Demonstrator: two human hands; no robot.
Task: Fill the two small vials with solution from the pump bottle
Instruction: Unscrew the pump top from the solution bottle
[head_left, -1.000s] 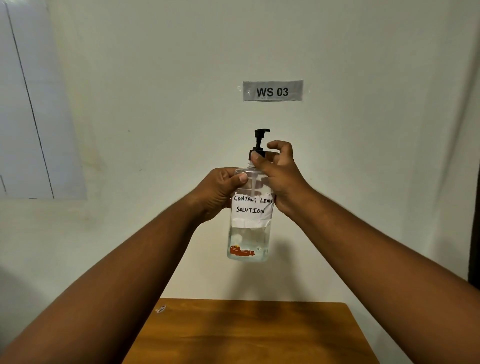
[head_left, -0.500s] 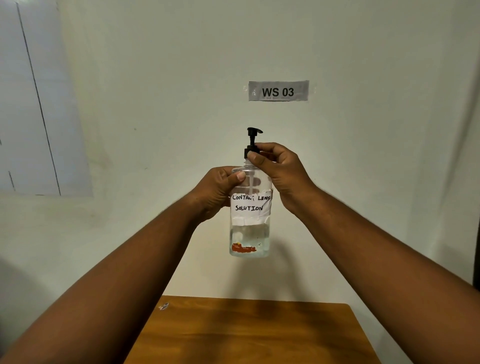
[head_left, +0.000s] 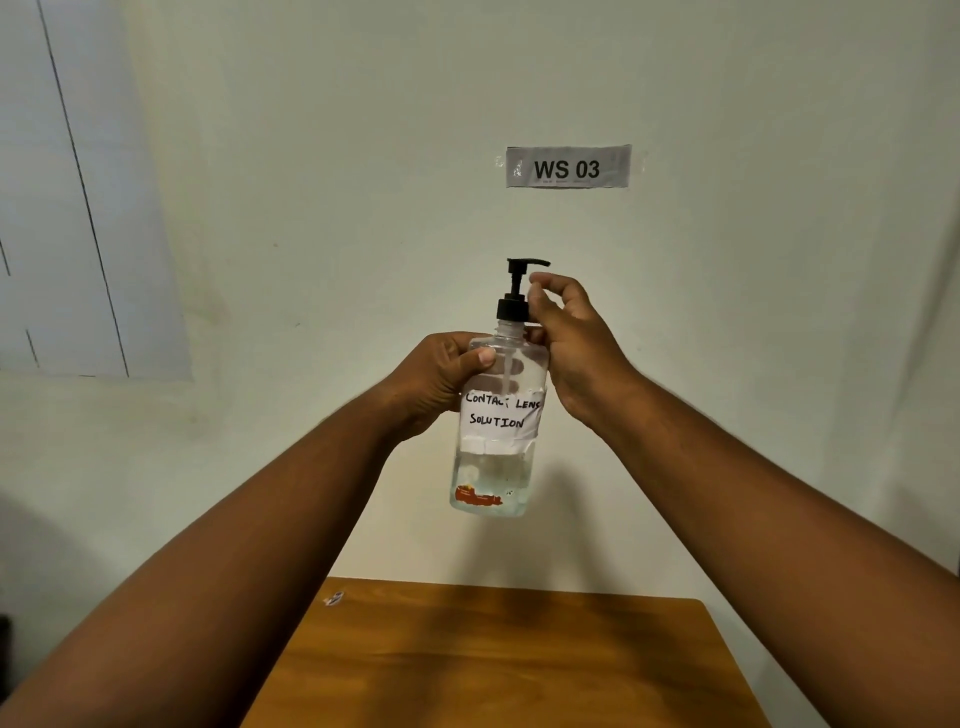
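A clear pump bottle (head_left: 500, 415) with a handwritten label "contact lens solution" hangs in the air in front of the wall, with a little liquid at its bottom. My left hand (head_left: 441, 379) grips its shoulder from the left. My right hand (head_left: 571, 343) pinches the black pump collar (head_left: 511, 307) from the right, thumb against it. The collar sits raised above the bare threaded neck. The pump nozzle (head_left: 527, 264) points right. No vials are in view.
A wooden table (head_left: 493, 660) lies below the bottle, with a small scrap (head_left: 333, 598) near its far left corner. On the wall behind hangs a sign reading WS 03 (head_left: 568, 167). A pale panel (head_left: 62, 208) covers the wall at the left.
My right hand has turned the pump collar. The nozzle has swung round to point right, and the collar has risen off the bottle's neck. The left hand keeps its hold.
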